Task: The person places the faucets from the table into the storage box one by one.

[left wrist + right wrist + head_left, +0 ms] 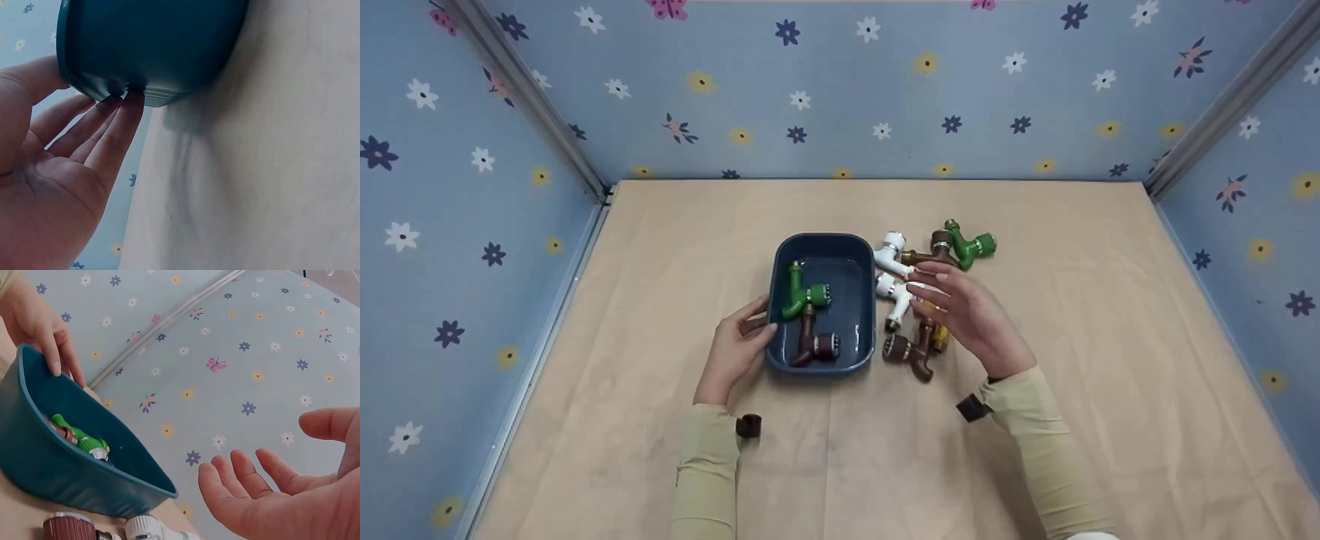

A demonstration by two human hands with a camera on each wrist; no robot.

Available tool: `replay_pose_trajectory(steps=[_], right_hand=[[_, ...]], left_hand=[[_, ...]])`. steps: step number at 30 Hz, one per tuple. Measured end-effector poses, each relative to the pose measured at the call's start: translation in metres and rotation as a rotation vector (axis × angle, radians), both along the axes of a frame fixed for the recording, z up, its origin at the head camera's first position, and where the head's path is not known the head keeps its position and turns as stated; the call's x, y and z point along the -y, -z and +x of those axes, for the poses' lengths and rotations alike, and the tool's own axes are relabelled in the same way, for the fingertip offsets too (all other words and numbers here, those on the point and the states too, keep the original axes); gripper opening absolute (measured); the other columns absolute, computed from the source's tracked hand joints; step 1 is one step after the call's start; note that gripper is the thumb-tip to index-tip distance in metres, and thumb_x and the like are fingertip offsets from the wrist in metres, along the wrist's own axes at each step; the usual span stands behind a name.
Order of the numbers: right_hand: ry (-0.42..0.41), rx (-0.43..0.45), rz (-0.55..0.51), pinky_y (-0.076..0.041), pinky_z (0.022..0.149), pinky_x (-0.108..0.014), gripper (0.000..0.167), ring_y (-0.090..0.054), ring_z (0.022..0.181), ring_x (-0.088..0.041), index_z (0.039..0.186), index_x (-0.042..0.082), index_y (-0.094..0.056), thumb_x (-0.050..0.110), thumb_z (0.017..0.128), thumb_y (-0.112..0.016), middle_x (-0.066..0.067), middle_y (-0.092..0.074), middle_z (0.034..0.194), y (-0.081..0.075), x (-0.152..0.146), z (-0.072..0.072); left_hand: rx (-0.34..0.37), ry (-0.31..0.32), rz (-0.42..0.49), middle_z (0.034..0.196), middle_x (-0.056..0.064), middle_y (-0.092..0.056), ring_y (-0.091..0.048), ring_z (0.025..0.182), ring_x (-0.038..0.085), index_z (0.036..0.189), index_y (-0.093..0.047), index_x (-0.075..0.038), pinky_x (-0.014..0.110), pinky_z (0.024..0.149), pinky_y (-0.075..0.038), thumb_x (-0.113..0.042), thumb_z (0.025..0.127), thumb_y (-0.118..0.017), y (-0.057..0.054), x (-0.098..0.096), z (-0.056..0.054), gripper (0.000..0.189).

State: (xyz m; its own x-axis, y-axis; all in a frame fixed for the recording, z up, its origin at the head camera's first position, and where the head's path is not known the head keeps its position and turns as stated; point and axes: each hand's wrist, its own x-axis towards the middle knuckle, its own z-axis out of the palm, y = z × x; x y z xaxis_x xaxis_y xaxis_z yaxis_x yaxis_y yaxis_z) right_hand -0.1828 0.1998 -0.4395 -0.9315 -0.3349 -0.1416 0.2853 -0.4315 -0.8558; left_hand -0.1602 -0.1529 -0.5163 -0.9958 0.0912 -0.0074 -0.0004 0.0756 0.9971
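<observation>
A dark blue plastic tub point(851, 300) holds a green faucet point(802, 292) and a dark brown faucet point(814, 346). At its left side my left hand point(735, 345) grips the rim, thumb over the edge and fingers against the outer wall, as the left wrist view also shows. My right hand point(971, 315) hovers right of the tub over a group of faucets, fingers spread and slightly bent, palm facing the tub and nothing in it. Under and beside it lie two white faucets point(891, 253), a brown faucet point(911, 349) and a yellow piece point(941, 337), partly hidden by the hand.
Farther back in the group lie another brown faucet point(939, 247) and a green faucet point(971, 244). Beige cloth point(697, 255) covers the table. Blue flowered panels point(840, 97) stand along its back and both sides.
</observation>
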Motion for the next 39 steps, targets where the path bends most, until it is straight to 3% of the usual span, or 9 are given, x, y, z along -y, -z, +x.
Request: replay_pose_trajectory(steps=[3,7,15,20,28,32,39], right_hand=[[0.010,-0.004,-0.002,-0.033,0.107,-0.049,0.039,-0.042,0.128,-0.039,0.134,-0.008,-0.039,0.011,0.101,-0.040,-0.031,-0.033,0.143,0.001,-0.008,0.000],[0.032,0.001,-0.004,-0.029,0.109,-0.052,0.039,-0.042,0.127,-0.039,0.135,-0.009,-0.037,0.011,0.101,-0.040,-0.031,-0.032,0.143,0.003,-0.019,-0.001],[0.071,0.039,0.049,-0.029,0.109,-0.050,0.042,-0.037,0.131,-0.040,0.138,-0.010,-0.034,0.011,0.102,-0.039,-0.021,-0.047,0.134,0.010,-0.041,-0.001],[0.075,0.049,0.090,-0.026,0.110,-0.051,0.043,-0.046,0.125,-0.034,0.139,-0.010,-0.032,0.012,0.102,-0.037,-0.015,-0.054,0.128,0.020,-0.050,-0.001],[0.105,0.096,0.145,-0.025,0.111,-0.049,0.045,-0.048,0.123,-0.034,0.140,-0.012,-0.028,0.012,0.103,-0.036,-0.012,-0.057,0.121,0.034,-0.065,-0.004],[0.115,0.105,0.157,-0.026,0.111,-0.047,0.045,-0.048,0.122,-0.031,0.141,-0.012,-0.026,0.013,0.104,-0.035,-0.011,-0.056,0.121,0.039,-0.074,-0.007],[0.126,0.122,0.181,-0.025,0.112,-0.047,0.042,-0.047,0.122,-0.030,0.139,-0.012,-0.029,0.013,0.105,-0.035,-0.012,-0.056,0.121,0.045,-0.086,-0.012]], left_hand=[[0.001,-0.017,-0.004,0.137,0.028,-0.045,-0.052,0.118,0.040,0.140,-0.046,0.001,0.029,0.093,-0.048,0.005,0.090,-0.062,0.011,0.001,-0.004,0.053],[-0.020,-0.026,-0.025,0.137,0.024,-0.047,-0.054,0.117,0.038,0.140,-0.047,-0.001,0.029,0.094,-0.048,0.005,0.090,-0.062,0.016,0.000,-0.006,0.052],[-0.022,-0.036,-0.007,0.136,0.025,-0.048,-0.054,0.117,0.038,0.139,-0.047,0.000,0.030,0.093,-0.048,0.006,0.089,-0.062,0.016,-0.002,-0.006,0.053],[-0.015,-0.025,-0.009,0.135,0.027,-0.047,-0.052,0.118,0.040,0.140,-0.045,0.002,0.031,0.095,-0.047,0.007,0.090,-0.061,0.011,-0.002,-0.003,0.053],[-0.020,-0.037,-0.007,0.135,0.026,-0.048,-0.054,0.116,0.038,0.140,-0.046,0.000,0.032,0.093,-0.048,0.006,0.090,-0.061,0.017,0.000,-0.004,0.052],[0.001,-0.036,-0.001,0.135,0.027,-0.048,-0.054,0.116,0.038,0.139,-0.047,0.000,0.031,0.094,-0.048,0.006,0.090,-0.061,0.013,0.000,-0.003,0.052],[0.019,-0.007,-0.008,0.135,0.032,-0.044,-0.051,0.118,0.043,0.140,-0.042,0.007,0.036,0.096,-0.047,0.008,0.089,-0.060,-0.012,-0.003,0.004,0.054]])
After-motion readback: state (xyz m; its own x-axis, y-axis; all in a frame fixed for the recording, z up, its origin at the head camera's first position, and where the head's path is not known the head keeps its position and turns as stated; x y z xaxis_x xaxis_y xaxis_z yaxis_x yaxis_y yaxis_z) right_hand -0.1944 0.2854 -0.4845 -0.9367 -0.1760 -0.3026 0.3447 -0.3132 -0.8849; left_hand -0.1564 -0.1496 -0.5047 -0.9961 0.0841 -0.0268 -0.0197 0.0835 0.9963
